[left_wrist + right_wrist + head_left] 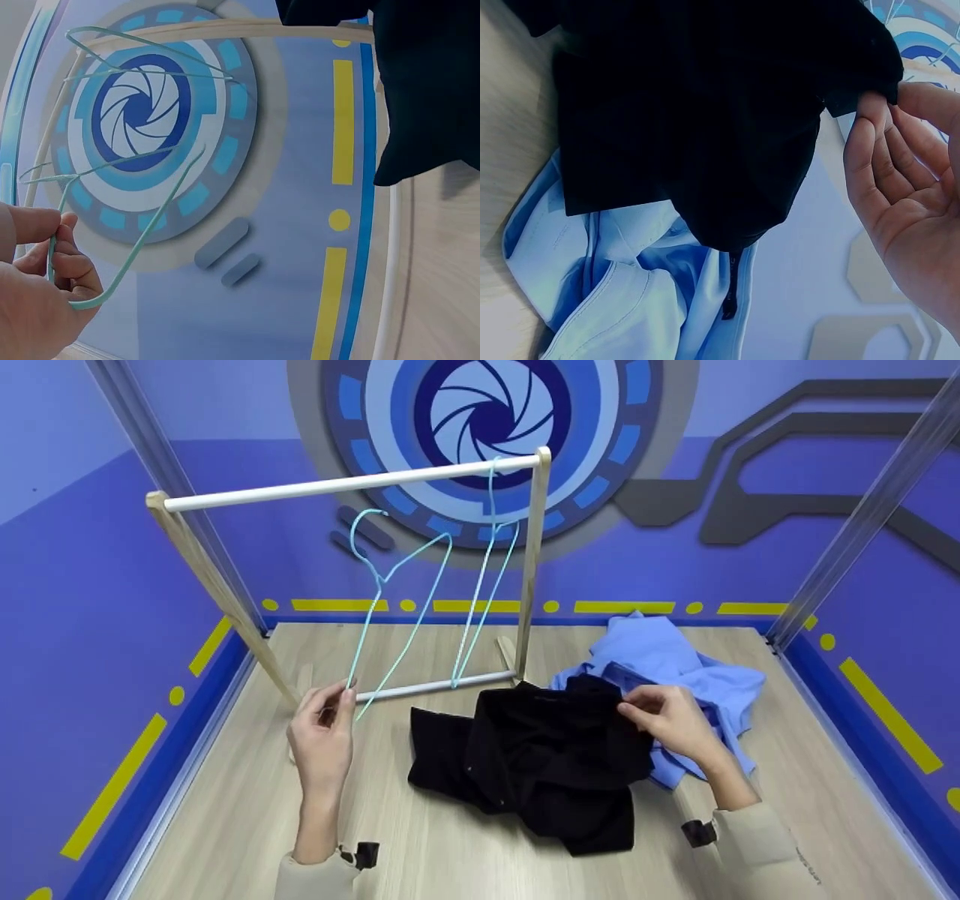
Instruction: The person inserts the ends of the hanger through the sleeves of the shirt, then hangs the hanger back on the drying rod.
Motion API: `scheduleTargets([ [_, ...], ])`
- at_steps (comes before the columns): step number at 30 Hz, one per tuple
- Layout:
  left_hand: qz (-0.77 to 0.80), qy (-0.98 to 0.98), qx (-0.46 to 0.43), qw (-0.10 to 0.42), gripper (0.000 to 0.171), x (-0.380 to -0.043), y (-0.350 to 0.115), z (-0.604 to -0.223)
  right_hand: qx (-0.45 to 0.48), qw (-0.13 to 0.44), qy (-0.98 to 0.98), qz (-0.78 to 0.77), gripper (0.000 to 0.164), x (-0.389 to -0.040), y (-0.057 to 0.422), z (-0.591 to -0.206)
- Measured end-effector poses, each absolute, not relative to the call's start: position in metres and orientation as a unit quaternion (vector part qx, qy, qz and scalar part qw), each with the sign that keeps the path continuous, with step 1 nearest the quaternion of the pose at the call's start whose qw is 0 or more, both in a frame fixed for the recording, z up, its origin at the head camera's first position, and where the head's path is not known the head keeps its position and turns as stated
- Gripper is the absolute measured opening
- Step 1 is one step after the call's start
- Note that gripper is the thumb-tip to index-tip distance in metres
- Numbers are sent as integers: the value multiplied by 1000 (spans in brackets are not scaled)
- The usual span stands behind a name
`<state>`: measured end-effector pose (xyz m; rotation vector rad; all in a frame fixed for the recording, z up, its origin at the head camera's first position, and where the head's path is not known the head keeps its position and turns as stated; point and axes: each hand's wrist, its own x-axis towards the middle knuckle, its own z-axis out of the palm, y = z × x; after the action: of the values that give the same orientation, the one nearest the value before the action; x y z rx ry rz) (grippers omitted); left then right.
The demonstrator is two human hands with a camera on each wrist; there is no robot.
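Observation:
In the head view my left hand (322,739) pinches a light-green wire hanger (382,580) by one lower end, between thumb and fingers. The hanger is tilted, its hook pointing up, just below the rack's top bar. My right hand (673,724) pinches the edge of a black shirt (540,765) near its collar. The shirt is bunched, with its lower part over the table. In the right wrist view, thumb and fingertips of the right hand (907,180) meet at the fabric's corner. A second light-green hanger (498,526) hangs on the bar.
A clothes rack with wooden posts and a white top bar (337,487) stands on the wood-grain table (232,810). A crumpled blue garment (660,641) lies behind and right of the black shirt. Blue printed walls (645,570) enclose the back and sides.

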<state>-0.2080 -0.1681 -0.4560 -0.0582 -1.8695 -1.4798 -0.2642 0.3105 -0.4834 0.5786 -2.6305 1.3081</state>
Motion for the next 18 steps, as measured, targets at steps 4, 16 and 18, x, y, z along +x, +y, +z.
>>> scheduleTargets([
  [4,-566,-734,-6,374,14,-206,-170,-459,192,72,-875,439,8,-264,310,-483],
  [16,-516,-764,17,387,13,-205,-176,-464,190,71,-878,434,6,-264,311,-482],
  [18,-506,-768,22,392,12,-205,-177,-464,187,69,-879,433,7,-264,311,-481],
])
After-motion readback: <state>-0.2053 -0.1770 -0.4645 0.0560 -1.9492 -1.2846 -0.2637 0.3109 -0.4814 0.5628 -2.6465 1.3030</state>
